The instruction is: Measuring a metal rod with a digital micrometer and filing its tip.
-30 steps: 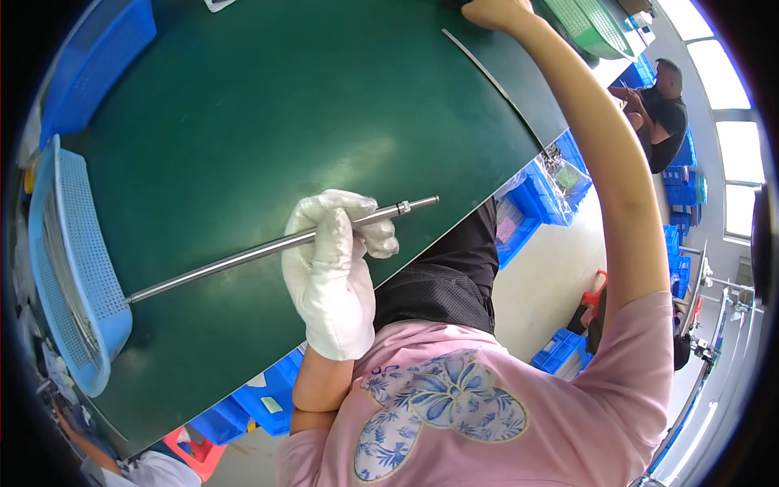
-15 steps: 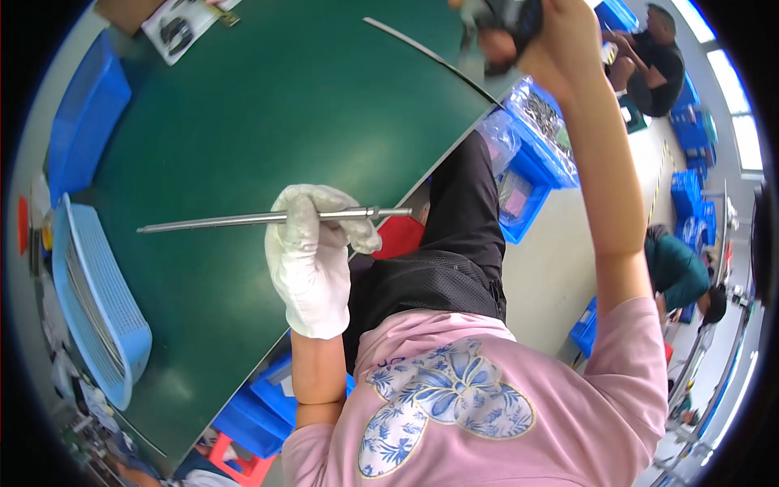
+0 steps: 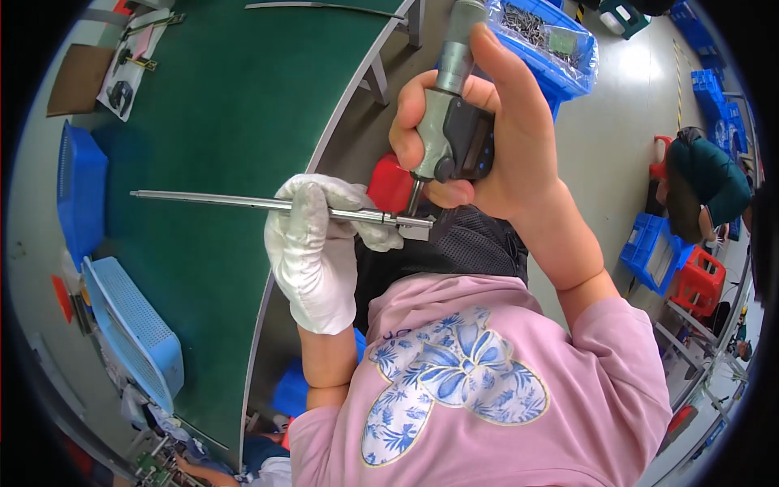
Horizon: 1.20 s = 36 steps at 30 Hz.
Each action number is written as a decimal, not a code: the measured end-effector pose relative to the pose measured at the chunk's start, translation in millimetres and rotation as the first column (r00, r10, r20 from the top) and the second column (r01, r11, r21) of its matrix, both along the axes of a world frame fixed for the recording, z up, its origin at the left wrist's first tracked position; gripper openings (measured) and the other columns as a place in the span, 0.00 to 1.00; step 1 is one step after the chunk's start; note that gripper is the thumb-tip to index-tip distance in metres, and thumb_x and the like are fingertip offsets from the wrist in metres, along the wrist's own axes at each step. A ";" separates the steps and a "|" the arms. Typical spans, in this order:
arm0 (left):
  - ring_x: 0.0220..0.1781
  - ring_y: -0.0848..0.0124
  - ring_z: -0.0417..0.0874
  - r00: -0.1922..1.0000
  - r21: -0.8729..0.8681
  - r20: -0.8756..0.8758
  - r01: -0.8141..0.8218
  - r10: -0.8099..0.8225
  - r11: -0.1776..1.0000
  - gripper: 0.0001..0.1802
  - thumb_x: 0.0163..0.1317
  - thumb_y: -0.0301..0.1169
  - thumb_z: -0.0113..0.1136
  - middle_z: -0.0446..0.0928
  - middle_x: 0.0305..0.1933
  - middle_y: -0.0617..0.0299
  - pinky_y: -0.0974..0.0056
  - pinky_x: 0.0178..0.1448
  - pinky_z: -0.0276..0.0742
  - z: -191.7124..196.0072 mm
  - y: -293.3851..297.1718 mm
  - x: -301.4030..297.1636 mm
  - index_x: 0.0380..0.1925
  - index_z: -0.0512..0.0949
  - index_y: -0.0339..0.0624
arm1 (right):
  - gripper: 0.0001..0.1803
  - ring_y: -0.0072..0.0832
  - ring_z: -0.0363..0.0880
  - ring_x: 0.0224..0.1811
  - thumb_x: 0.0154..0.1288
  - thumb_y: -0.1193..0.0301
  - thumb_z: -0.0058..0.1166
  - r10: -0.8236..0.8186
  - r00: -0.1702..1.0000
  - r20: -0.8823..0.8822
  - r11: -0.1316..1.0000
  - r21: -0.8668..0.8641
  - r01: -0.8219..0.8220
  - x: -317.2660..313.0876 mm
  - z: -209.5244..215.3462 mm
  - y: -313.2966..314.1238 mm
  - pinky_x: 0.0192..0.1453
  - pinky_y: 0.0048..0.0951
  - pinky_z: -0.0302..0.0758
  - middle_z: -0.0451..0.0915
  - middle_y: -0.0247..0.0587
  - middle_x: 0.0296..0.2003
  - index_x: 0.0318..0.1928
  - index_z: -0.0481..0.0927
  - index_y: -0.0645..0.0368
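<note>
My left hand (image 3: 312, 252), in a white glove, pinches a thin silver metal rod (image 3: 219, 200) between thumb and fingers. The rod lies nearly level, its narrow tip pointing left over the green table. Bare and ungloved, my right hand (image 3: 519, 130) is wrapped round a digital micrometer (image 3: 442, 134) with a grey-green frame, a dark display side and a silver thimble at the top. The micrometer's spindle comes down to the rod's right end, just right of my left fingertips. Whether its jaws touch the rod on both sides I cannot tell.
Left of me stretches a green table (image 3: 203, 122) with a light blue basket (image 3: 138, 333) and a blue bin (image 3: 79, 191) along its far side. A blue crate (image 3: 544, 40) of small metal parts stands beyond my right hand. A person (image 3: 706, 183) bends by red stools at right.
My right hand has come down and inward with the micrometer, from the upper right to the rod's right end. The left hand still holds the rod. My view has turned, shifting the table.
</note>
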<state>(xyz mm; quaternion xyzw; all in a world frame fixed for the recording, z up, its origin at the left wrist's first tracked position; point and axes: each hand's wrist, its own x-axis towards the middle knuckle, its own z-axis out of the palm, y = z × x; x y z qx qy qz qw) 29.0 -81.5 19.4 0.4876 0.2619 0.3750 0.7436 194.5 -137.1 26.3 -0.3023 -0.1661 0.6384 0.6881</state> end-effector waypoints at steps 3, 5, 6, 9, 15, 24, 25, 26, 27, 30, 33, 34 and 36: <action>0.19 0.67 0.77 0.997 -0.053 0.073 0.031 -0.027 0.998 0.16 0.66 0.37 0.49 0.76 0.22 0.54 0.65 0.40 0.76 -7.8 2.3 -5.6 0.29 0.73 0.33 | 0.38 0.29 0.70 0.18 0.66 0.40 0.28 0.015 0.987 -0.160 0.999 0.041 -0.009 -0.2 -5.6 -2.5 0.11 0.22 0.64 0.76 0.55 0.26 0.36 0.74 0.67; 0.19 0.68 0.77 0.999 -0.052 0.042 0.026 -0.024 0.998 0.16 0.66 0.37 0.49 0.76 0.22 0.54 0.65 0.43 0.75 -3.3 0.3 -7.1 0.29 0.73 0.33 | 0.38 0.30 0.69 0.17 0.66 0.40 0.27 0.045 0.981 -0.188 0.998 0.056 -0.035 -1.6 -4.3 -1.8 0.11 0.22 0.64 0.76 0.55 0.26 0.36 0.74 0.67; 0.19 0.68 0.77 0.999 -0.057 0.024 0.023 -0.022 0.998 0.16 0.66 0.37 0.50 0.76 0.22 0.55 0.64 0.46 0.74 -1.5 -1.6 -6.3 0.28 0.73 0.33 | 0.39 0.30 0.70 0.17 0.66 0.40 0.27 0.036 0.982 -0.186 0.999 0.039 -0.029 -2.8 -2.9 -1.1 0.11 0.22 0.65 0.76 0.55 0.26 0.35 0.74 0.68; 0.20 0.68 0.77 0.999 -0.001 -0.029 -0.028 0.028 1.000 0.15 0.66 0.36 0.50 0.76 0.22 0.55 0.65 0.48 0.74 -0.6 -3.9 -5.1 0.29 0.73 0.33 | 0.40 0.31 0.70 0.16 0.66 0.40 0.26 0.046 0.992 -0.120 0.999 0.032 -0.042 -1.7 -0.1 -2.9 0.10 0.22 0.65 0.76 0.57 0.26 0.35 0.74 0.69; 0.23 0.69 0.77 1.000 -0.092 0.010 -0.022 0.023 0.996 0.14 0.65 0.35 0.51 0.77 0.24 0.54 0.61 0.55 0.71 3.1 -6.7 -8.2 0.28 0.74 0.33 | 0.42 0.32 0.71 0.15 0.66 0.40 0.23 0.061 0.984 -0.170 0.996 0.082 -0.047 -5.7 0.3 -4.3 0.11 0.22 0.66 0.76 0.58 0.26 0.35 0.74 0.71; 0.23 0.69 0.77 0.998 -0.093 0.021 -0.049 0.051 0.994 0.13 0.65 0.34 0.51 0.77 0.25 0.54 0.61 0.56 0.71 -0.3 -6.5 -10.7 0.29 0.74 0.33 | 0.42 0.30 0.71 0.15 0.65 0.39 0.23 0.074 0.988 -0.136 0.991 0.122 -0.057 -7.7 -5.7 -1.5 0.11 0.21 0.66 0.77 0.57 0.26 0.36 0.75 0.70; 0.23 0.69 0.77 0.999 -0.094 0.021 -0.048 0.050 0.994 0.13 0.65 0.34 0.51 0.77 0.25 0.54 0.61 0.56 0.71 -0.8 -6.1 -11.2 0.29 0.74 0.33 | 0.43 0.29 0.71 0.14 0.65 0.39 0.24 0.111 0.984 -0.139 0.986 0.142 -0.091 -7.3 -6.8 -1.2 0.11 0.21 0.66 0.77 0.57 0.26 0.36 0.75 0.70; 0.22 0.69 0.77 0.999 -0.091 0.015 -0.035 0.036 0.995 0.13 0.65 0.34 0.51 0.77 0.25 0.54 0.62 0.50 0.73 -1.2 -5.2 -12.6 0.29 0.74 0.33 | 0.43 0.29 0.71 0.14 0.65 0.39 0.24 0.111 0.984 -0.140 0.986 0.141 -0.091 -8.0 -5.2 -0.9 0.11 0.21 0.66 0.77 0.57 0.26 0.36 0.75 0.70; 0.21 0.69 0.76 1.000 -0.088 0.008 -0.022 0.023 0.996 0.13 0.65 0.34 0.51 0.77 0.25 0.53 0.64 0.44 0.75 -1.6 -4.6 -13.6 0.30 0.73 0.33 | 0.43 0.29 0.70 0.13 0.65 0.38 0.24 0.102 0.987 -0.124 0.986 0.145 -0.084 -8.9 -2.1 -0.6 0.11 0.21 0.66 0.77 0.56 0.26 0.36 0.75 0.70; 0.20 0.68 0.76 0.999 -0.057 0.037 0.007 -0.005 0.998 0.14 0.65 0.34 0.51 0.77 0.24 0.53 0.67 0.32 0.74 -1.6 -1.8 -14.3 0.30 0.73 0.32 | 0.43 0.29 0.70 0.12 0.64 0.37 0.25 0.074 0.997 0.021 0.991 0.115 -0.076 -10.3 -0.5 0.7 0.10 0.21 0.66 0.77 0.55 0.25 0.35 0.75 0.70; 0.20 0.68 0.76 1.000 -0.049 0.012 -0.021 0.021 0.999 0.14 0.66 0.35 0.50 0.76 0.24 0.52 0.67 0.27 0.72 -2.8 -0.3 -13.9 0.30 0.73 0.32 | 0.44 0.28 0.69 0.12 0.62 0.35 0.26 0.059 0.997 0.054 0.996 0.064 -0.062 -11.0 -4.2 2.6 0.10 0.21 0.65 0.77 0.54 0.24 0.34 0.76 0.70; 0.20 0.68 0.76 1.000 -0.049 0.012 -0.016 0.016 0.999 0.14 0.66 0.35 0.50 0.76 0.24 0.52 0.67 0.27 0.72 -2.6 0.5 -13.9 0.30 0.73 0.32 | 0.45 0.28 0.69 0.12 0.62 0.34 0.26 0.058 0.997 -0.042 0.997 0.048 -0.056 -11.7 -5.2 3.5 0.10 0.21 0.65 0.77 0.54 0.23 0.33 0.76 0.69; 0.20 0.68 0.76 1.000 -0.042 0.012 -0.003 0.003 0.999 0.15 0.66 0.35 0.50 0.76 0.24 0.52 0.68 0.27 0.72 -2.5 2.6 -14.5 0.29 0.73 0.32 | 0.45 0.28 0.69 0.12 0.61 0.34 0.26 0.045 0.999 0.017 0.999 -0.006 -0.045 -15.0 2.1 5.4 0.10 0.21 0.65 0.77 0.54 0.23 0.33 0.76 0.69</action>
